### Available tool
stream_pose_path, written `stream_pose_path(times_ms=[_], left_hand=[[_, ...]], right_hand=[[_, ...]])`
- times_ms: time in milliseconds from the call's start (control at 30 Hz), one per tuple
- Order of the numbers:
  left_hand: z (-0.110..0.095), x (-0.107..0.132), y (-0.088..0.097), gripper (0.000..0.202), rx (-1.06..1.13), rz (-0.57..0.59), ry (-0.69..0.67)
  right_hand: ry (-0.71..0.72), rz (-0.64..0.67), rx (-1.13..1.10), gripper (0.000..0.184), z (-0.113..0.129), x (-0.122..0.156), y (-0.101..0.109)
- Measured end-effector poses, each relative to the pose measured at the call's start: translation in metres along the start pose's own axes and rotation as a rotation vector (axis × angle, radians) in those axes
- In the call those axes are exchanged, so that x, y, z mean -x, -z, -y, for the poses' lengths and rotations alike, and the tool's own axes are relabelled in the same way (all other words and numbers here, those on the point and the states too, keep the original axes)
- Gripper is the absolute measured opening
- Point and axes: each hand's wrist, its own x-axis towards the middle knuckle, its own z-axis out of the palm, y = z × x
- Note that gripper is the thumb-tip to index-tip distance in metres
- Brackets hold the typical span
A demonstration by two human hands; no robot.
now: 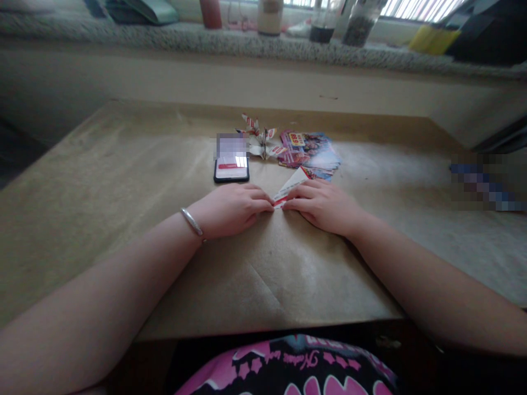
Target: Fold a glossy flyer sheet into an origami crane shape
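Note:
A folded piece of printed paper, white with red bands and a pointed top, lies on the table between my hands. My left hand, with a silver bangle at the wrist, has its fingertips closed on the paper's lower left corner. Across the paper's right side lies my right hand, its thumb and fingers pressed together on it and covering part of it. Behind them, several folded paper figures with pointed tips stand beside a phone with a lit screen. A fanned stack of colourful printed cards lies to their right.
The table has a tan cover and ends at a wall. Above it runs a speckled stone sill with several jars and bottles and a yellow object. A blurred bluish item lies at the far right.

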Motion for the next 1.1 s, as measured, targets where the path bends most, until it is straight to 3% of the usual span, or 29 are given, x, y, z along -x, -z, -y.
stream_pose_path(times_ms=[1100], left_hand=[[0.001,0.002,0.002,0.031,0.028,0.014,0.029]], right_hand=[[-0.006,-0.002,0.009,0.032,-0.022,0.033,0.011]])
